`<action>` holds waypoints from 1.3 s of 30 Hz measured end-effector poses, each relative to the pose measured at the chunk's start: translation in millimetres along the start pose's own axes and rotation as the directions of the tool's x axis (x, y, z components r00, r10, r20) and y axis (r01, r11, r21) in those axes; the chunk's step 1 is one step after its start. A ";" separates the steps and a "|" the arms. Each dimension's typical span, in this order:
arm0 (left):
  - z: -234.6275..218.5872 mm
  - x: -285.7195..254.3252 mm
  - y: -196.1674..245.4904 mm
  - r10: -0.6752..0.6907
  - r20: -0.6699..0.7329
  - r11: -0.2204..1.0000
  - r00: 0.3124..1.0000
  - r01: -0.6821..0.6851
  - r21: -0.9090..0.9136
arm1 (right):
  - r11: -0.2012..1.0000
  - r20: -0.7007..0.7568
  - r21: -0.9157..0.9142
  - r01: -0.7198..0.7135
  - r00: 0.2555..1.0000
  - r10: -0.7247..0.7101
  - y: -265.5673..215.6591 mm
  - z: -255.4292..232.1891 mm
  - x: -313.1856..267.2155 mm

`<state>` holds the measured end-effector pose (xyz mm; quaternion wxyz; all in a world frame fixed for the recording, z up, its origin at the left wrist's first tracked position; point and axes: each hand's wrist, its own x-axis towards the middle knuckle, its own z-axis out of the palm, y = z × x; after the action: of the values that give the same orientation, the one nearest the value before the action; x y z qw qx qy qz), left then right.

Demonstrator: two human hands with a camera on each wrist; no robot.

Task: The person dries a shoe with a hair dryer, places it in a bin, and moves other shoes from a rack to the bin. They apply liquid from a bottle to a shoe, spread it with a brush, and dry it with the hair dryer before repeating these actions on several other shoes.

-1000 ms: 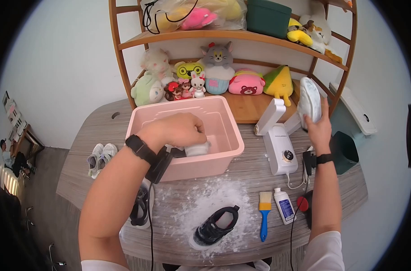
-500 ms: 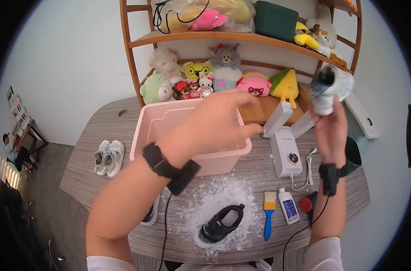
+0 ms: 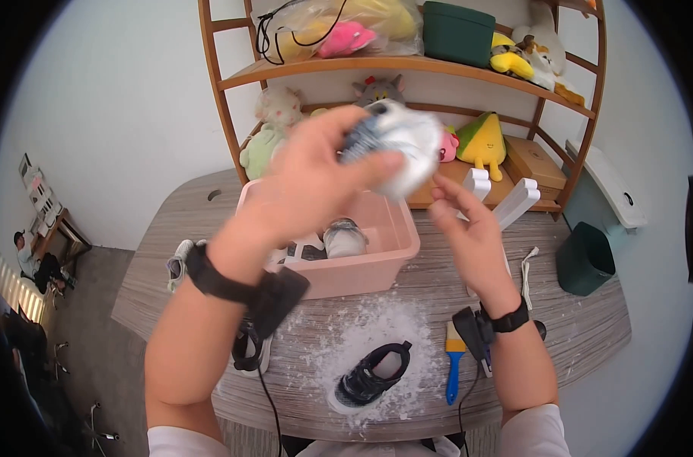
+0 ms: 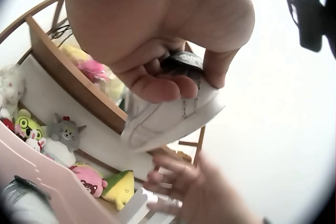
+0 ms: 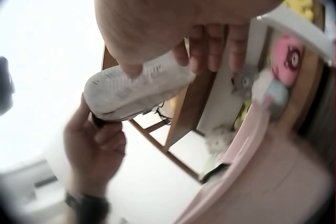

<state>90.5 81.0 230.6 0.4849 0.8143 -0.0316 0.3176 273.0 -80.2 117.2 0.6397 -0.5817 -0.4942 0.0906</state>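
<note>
My left hand (image 3: 304, 171) grips a white and grey sneaker (image 3: 413, 148) by its dark heel opening, raised above the pink bin (image 3: 354, 280). In the left wrist view, the thumb and fingers pinch the shoe's collar. My right hand (image 3: 474, 242) is beside the sneaker with loosely bent fingers, holding nothing. In the right wrist view, its fingers are close to the pale sole (image 5: 139, 85). Another light shoe (image 3: 345, 240) lies inside the bin. On the table, a black sneaker (image 3: 373, 377) sits amid scattered white powder (image 3: 380, 316).
A white appliance with upright arms (image 3: 517, 202) stands right of the bin, partly hidden by my right hand. A blue-handled brush (image 3: 454, 373) lies near the front. Another dark shoe (image 3: 249, 350) is behind my left forearm. A green basket (image 3: 584, 259) stands right; plush toys (image 3: 479, 145) fill the shelf.
The sneaker held up in my right hand has moved left and passed to my left hand. My left hand came out of the bin and rose; my right hand let go.
</note>
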 end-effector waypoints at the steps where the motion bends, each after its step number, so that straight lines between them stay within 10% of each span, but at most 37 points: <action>1: -14.8 3.5 7.9 -0.210 0.043 0.971 0.977 0.214 -0.105 | 0.968 -0.010 -0.242 0.071 0.997 -0.075 12.7 -0.6 -2.0; 5: -28.0 18.6 -19.1 -0.378 -0.017 0.924 0.926 0.376 -0.074 | 0.896 0.158 -0.385 0.222 0.972 -0.173 29.8 9.1 -14.2; 8: -10.6 29.6 -36.7 -0.420 0.007 0.892 0.907 0.411 0.190 | 0.935 0.122 -0.353 0.033 0.992 0.011 33.1 12.0 -17.3; 15: -9.3 49.7 -34.5 -0.665 0.141 0.742 0.733 0.670 0.021 | 0.929 0.118 -0.363 0.075 0.992 -0.034 34.7 12.0 -17.1; 18: -3.6 66.6 -38.0 -0.728 0.163 0.685 0.666 0.703 0.191 | 0.947 0.080 -0.235 -0.218 0.967 0.243 26.1 15.6 -20.5; 25: 26.7 85.6 -74.6 -0.816 0.202 0.562 0.541 0.662 0.496 | 0.947 0.050 -0.311 0.080 0.996 -0.068 40.9 15.7 -22.6; 30: 22.1 79.9 -111.4 -0.810 0.216 0.559 0.546 0.604 0.569 | 0.953 0.063 -0.303 0.019 0.998 0.000 28.3 17.0 -23.4; 31: 18.9 71.7 -124.9 -0.567 0.382 0.711 0.730 0.199 0.675 | 0.948 0.054 -0.317 0.013 0.999 0.005 28.2 17.3 -24.2; 32: 16.4 65.0 -138.0 -0.282 0.579 0.702 0.765 -0.247 0.668 | 0.943 0.045 -0.331 0.006 0.999 0.010 28.6 17.3 -25.0; 36: 26.0 30.7 -99.7 -0.435 0.241 0.660 0.867 0.126 0.740 | 0.934 0.045 -0.358 -0.004 0.999 0.022 30.6 16.7 -25.5; 39: 25.9 33.8 -113.2 -0.394 0.323 0.637 0.861 0.002 0.771 | 0.942 0.046 -0.337 -0.018 0.998 0.035 35.3 18.3 -26.4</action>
<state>170.7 128.4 153.4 0.1175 0.9890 0.0796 0.0412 262.6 -75.6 70.8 0.5170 -0.6863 -0.5108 0.0285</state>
